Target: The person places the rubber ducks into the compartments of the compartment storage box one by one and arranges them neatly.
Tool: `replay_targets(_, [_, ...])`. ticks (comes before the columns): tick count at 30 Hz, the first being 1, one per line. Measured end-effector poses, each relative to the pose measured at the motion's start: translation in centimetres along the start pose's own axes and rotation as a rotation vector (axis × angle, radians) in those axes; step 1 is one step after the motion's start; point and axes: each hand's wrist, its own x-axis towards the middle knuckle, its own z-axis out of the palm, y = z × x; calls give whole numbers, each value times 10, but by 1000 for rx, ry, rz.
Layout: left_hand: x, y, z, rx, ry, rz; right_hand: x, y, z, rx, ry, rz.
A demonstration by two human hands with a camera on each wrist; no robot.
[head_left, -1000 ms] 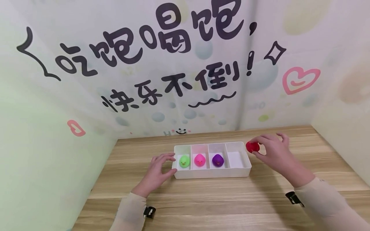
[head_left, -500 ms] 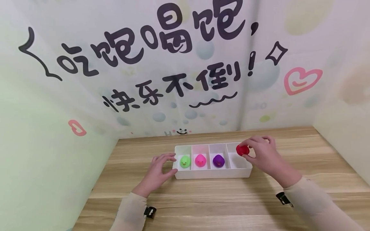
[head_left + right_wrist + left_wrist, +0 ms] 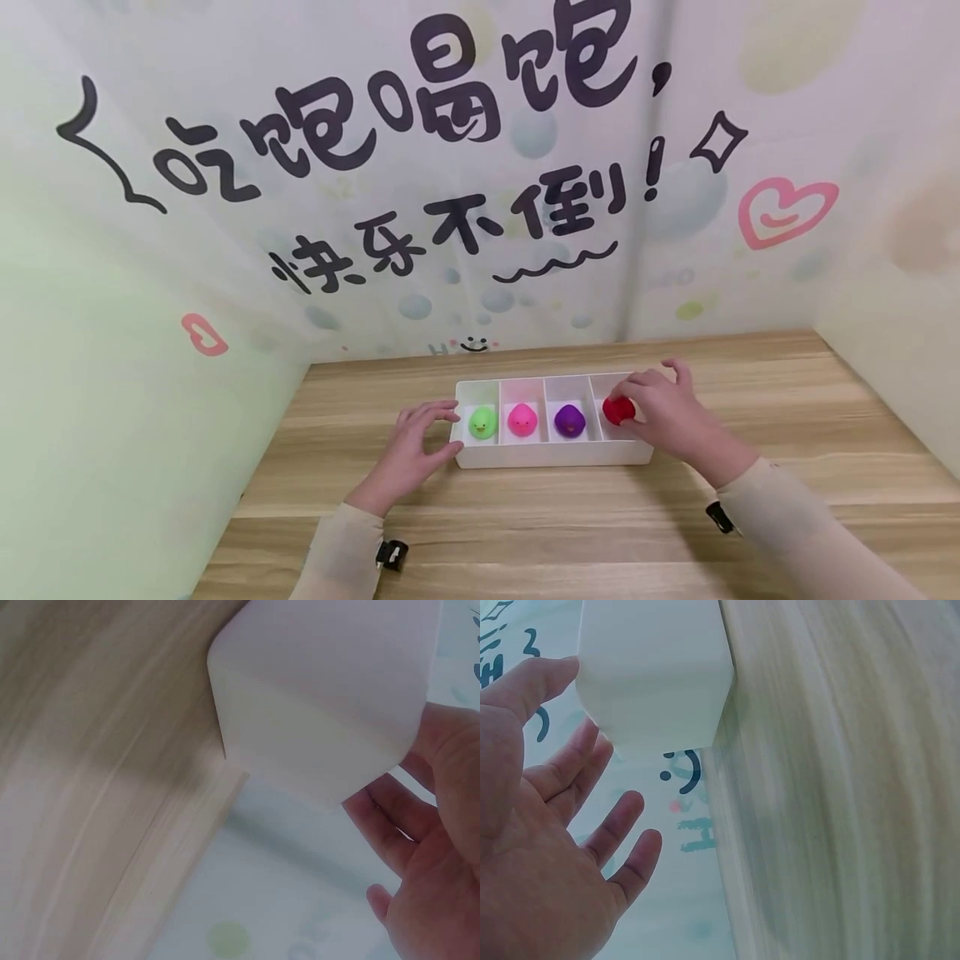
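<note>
A white four-part box (image 3: 552,454) stands on the table. From the left, its first three compartments hold a green toy duck (image 3: 482,423), a pink toy duck (image 3: 522,421) and a purple toy duck (image 3: 570,422). Inside the rightmost compartment, my right hand (image 3: 670,414) pinches a red toy duck (image 3: 618,410), partly covered by the fingers. At the box's left end, thumb and fingers of my left hand (image 3: 408,454) rest against the rim, relaxed and spread. The right wrist view shows the box's end wall (image 3: 315,720) hiding the right fingertips and the duck.
The wood-grain table (image 3: 525,533) extends on both sides and in front of the box. Behind it hangs a printed backdrop (image 3: 450,292) with large dark lettering. Pale walls flank the table at left and right.
My right hand has carried the red toy duck leftward from beyond the box's right end, over the rim and down into the rightmost compartment. The left hand has stayed at the box's left end.
</note>
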Motion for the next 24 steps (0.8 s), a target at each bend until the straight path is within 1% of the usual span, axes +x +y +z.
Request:
replay_targets(7, [0,0,2,1,2,-1,7,0,2,-56,-105,41])
replay_targets(11, [0,0,2,2,4,-3,10,1,4,-62,-150,65])
replay_targets(17, [1,3,3,2,10,-6,12,4,7,-59,-171,70])
replay_targets(20, [2,5,3,17,7,-4,13,4,6,-40,-175,70])
replay_targets(24, [3,9,2,56,-5,6,11,-1,2,-18,-187,99])
